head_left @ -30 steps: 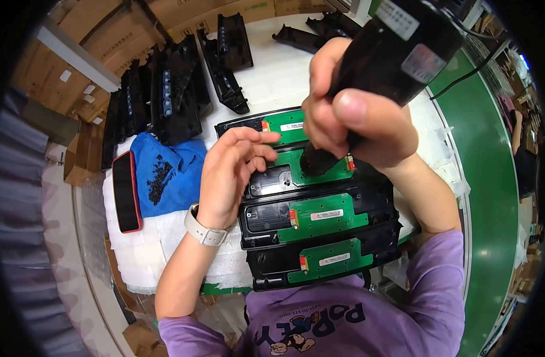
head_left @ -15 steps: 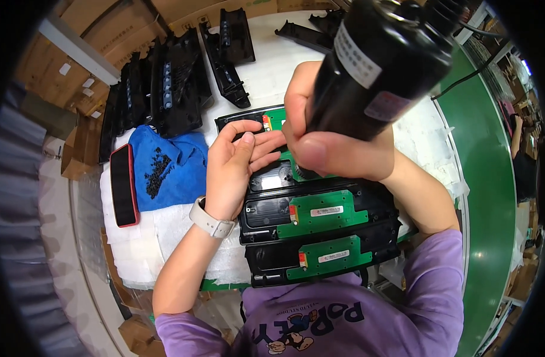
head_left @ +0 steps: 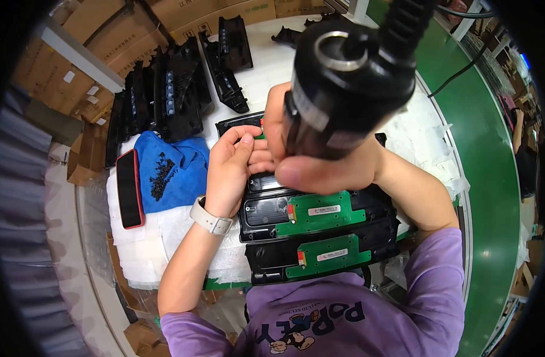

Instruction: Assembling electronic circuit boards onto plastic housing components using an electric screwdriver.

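My right hand (head_left: 320,169) grips a black electric screwdriver (head_left: 349,89) with a metal hanging ring and a thick cord at its top end. The driver's tip is hidden behind that hand. Beside it, my left hand (head_left: 231,160) has curled fingers, the thumb pressed to the index finger; whatever it may hold is too small to make out. Both hands are over a row of black plastic housings (head_left: 263,213). Green circuit boards (head_left: 320,223) with white labels and red-yellow parts lie in them. The nearer two boards are fully visible; those under my hands are mostly covered.
To the left, a blue cloth (head_left: 192,154) carries a heap of small black screws (head_left: 163,175), and a red-edged phone (head_left: 130,189) lies alongside. More black housings (head_left: 180,95) stand at the back left. Cardboard boxes (head_left: 123,47) line the far side; a green surface (head_left: 468,178) runs along the right.
The screwdriver and my right hand have shifted left and slightly down, and the tool is more upright. My left fingers have curled in more, near the right hand.
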Demonstrator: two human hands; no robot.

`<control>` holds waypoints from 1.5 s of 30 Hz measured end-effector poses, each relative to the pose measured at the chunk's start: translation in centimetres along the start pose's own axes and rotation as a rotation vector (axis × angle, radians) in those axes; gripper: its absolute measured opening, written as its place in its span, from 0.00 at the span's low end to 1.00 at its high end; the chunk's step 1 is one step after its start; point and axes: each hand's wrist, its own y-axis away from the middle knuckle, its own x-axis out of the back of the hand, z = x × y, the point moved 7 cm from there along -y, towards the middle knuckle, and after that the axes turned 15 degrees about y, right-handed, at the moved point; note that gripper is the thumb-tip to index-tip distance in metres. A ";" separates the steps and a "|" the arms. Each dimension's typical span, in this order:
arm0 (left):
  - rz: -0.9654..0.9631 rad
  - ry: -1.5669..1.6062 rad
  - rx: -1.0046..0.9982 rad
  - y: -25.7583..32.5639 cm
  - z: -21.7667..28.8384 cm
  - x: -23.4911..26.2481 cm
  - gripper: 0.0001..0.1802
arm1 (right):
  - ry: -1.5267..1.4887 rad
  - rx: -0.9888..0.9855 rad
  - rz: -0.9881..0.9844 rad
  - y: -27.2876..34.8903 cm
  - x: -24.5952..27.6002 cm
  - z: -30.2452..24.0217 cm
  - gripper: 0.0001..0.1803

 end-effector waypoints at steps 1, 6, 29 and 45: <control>-0.004 0.063 0.006 0.1 0.2 -0.3 0.13 | -0.094 -0.039 0.014 0.2 -0.3 0.2 0.13; 0.057 0.013 0.049 0.3 0.2 0.7 0.15 | -0.133 -0.037 0.025 -0.3 0.8 -0.3 0.15; -0.154 0.144 0.111 1.4 -0.3 -1.8 0.07 | -0.289 0.145 0.235 0.2 5.4 -3.9 0.19; -0.037 0.099 -0.021 0.7 0.3 -0.4 0.09 | -0.272 -0.064 0.295 -0.2 7.6 -0.6 0.12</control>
